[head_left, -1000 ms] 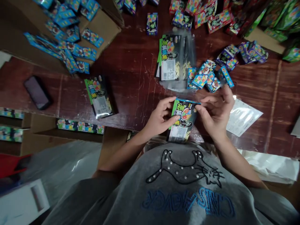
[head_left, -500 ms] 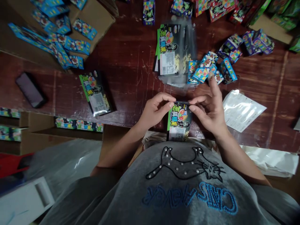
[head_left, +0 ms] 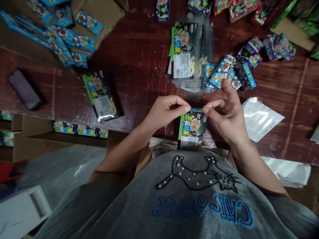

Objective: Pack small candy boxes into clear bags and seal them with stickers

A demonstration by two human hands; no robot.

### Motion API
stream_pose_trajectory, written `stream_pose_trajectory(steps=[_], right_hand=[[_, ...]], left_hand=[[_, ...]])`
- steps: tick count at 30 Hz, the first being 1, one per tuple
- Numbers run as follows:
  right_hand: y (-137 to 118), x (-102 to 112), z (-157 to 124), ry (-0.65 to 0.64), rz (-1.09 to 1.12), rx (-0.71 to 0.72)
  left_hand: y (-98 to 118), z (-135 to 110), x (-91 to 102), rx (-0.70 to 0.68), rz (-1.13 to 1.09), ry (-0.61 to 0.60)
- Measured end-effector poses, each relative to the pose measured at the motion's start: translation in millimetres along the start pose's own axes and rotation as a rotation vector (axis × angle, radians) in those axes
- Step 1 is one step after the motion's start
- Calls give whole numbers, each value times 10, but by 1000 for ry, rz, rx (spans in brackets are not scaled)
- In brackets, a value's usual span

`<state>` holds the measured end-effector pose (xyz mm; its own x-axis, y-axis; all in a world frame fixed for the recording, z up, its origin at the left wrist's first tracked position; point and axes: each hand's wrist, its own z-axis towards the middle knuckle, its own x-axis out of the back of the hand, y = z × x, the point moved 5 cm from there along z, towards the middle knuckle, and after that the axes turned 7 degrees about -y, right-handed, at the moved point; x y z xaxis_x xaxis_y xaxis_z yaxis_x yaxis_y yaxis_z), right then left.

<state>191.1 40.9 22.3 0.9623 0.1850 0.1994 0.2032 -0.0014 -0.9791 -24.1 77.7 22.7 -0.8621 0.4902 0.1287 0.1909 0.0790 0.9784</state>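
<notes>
A black-and-green candy packet (head_left: 192,128) stands upright at the near table edge, against my grey shirt. My left hand (head_left: 166,111) pinches its top left corner with thumb and forefinger. My right hand (head_left: 227,114) pinches the top right corner, its other fingers raised toward a heap of small blue boxes (head_left: 225,73). A stack of the same black packets (head_left: 185,53) in clear wrap lies just beyond my hands. Another such packet (head_left: 101,96) lies alone to the left.
A dark phone (head_left: 23,89) lies at the far left of the red-brown wooden table (head_left: 139,66). Cardboard with blue boxes (head_left: 62,36) sits at the back left, purple boxes (head_left: 271,46) at the back right. Clear plastic bags (head_left: 260,118) lie right of my hands. Open cartons (head_left: 79,131) stand below the table edge.
Both hands have shifted from gripping the packet's sides to pinching its top corners. The packet now stands more upright and closer to my body. The camera has tilted slightly.
</notes>
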Motion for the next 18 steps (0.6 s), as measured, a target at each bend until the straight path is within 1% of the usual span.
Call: stream_pose_trajectory(steps=[2, 4, 7, 10, 11, 14, 15, 16, 18], right_hand=[[-11, 2, -45, -17, 16, 18], [-45, 20, -100, -60, 20, 47], [-158, 115, -127, -144, -24, 91], [-346, 262, -8, -210, -167, 114], [-404, 284, 59, -264, -211, 100], [-508, 226, 256, -510, -329, 42], [-517, 187, 306, -572, -381, 34], [-515, 151, 349, -602, -435, 37], [-481, 97, 402, -590, -519, 53]], left_hand=[[-38, -12, 9, -34, -30, -49], [-76, -21, 0, -88, -71, -90], [-111, -15, -20, -172, -98, -83], [-104, 17, -68, -207, -79, -75], [-93, 29, -88, -204, -68, -80], [-34, 47, -130, -187, -16, -82], [-11, 44, -138, -183, 3, -77], [10, 37, -143, -180, 20, -71], [41, 15, -149, -176, 42, -64]])
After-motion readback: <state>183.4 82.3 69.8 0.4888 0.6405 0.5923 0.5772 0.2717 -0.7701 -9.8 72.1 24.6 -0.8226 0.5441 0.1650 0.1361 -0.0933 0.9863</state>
